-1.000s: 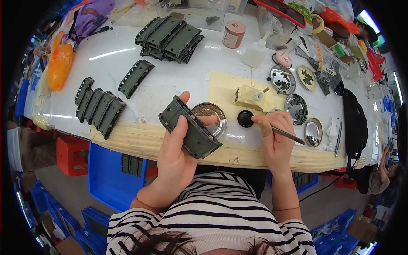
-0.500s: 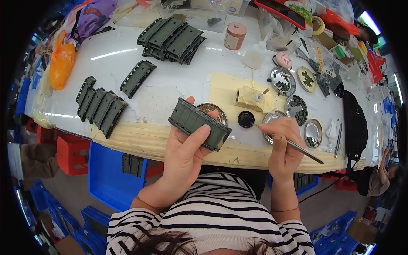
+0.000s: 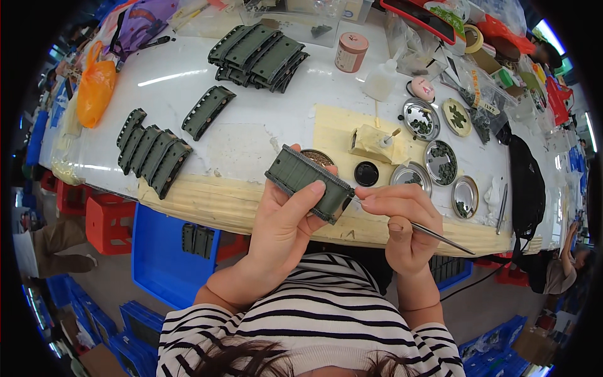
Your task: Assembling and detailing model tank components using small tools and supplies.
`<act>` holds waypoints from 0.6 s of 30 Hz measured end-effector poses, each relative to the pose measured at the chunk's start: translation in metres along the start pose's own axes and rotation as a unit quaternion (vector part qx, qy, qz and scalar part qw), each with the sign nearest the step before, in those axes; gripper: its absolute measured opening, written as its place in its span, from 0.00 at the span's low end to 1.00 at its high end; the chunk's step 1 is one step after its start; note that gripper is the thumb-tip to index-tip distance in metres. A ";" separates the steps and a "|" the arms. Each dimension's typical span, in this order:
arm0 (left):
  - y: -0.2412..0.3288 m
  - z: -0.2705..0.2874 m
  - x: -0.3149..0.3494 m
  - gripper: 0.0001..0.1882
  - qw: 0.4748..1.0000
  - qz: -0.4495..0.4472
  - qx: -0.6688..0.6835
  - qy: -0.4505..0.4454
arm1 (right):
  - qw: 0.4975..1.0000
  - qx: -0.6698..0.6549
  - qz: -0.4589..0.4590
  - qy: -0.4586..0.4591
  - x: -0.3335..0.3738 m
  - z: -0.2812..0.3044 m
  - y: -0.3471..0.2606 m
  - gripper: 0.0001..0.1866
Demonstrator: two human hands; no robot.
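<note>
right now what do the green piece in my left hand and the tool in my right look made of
Green piece: probably moulded plastic, matte, judging by its even colour and raised ribs, though painted metal is possible. Slim tool: likely metal, smooth and grey, given the shaft's sheen.

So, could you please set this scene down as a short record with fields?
left hand: holds a green curved part
right hand: holds a thin metal tool
tool tip: by the part's right end; contact unclear
right side: metal dishes with small green pieces
far side: stack of similar green parts; pink jar
</note>
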State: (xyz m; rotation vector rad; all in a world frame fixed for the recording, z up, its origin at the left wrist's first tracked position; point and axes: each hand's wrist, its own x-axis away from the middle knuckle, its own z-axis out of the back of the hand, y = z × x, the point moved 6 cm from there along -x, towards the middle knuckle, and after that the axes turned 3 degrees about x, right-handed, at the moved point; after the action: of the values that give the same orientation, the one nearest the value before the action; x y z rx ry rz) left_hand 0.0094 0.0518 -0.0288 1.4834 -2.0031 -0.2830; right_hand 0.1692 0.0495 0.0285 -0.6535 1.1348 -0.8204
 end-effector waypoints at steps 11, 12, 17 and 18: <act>-0.001 0.000 0.000 0.30 1.000 -0.001 -0.006 0.004 | 1.000 0.013 0.001 -0.007 -0.001 -0.001 0.001 0.08; -0.001 0.000 0.000 0.29 1.000 -0.001 -0.007 0.005 | 1.000 0.016 0.004 -0.007 -0.001 -0.001 0.001 0.08; -0.002 0.001 0.000 0.30 1.000 -0.009 -0.006 0.007 | 0.997 0.067 0.025 -0.014 -0.001 -0.002 -0.005 0.08; -0.003 0.001 0.000 0.30 1.000 -0.011 -0.007 0.009 | 0.997 0.066 0.025 -0.012 -0.001 -0.002 -0.004 0.08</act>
State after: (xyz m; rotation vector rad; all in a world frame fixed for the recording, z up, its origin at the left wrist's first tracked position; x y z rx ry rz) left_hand 0.0114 0.0511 -0.0309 1.4942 -1.9687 -0.2923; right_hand 0.1664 0.0478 0.0316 -0.5230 1.0606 -0.8355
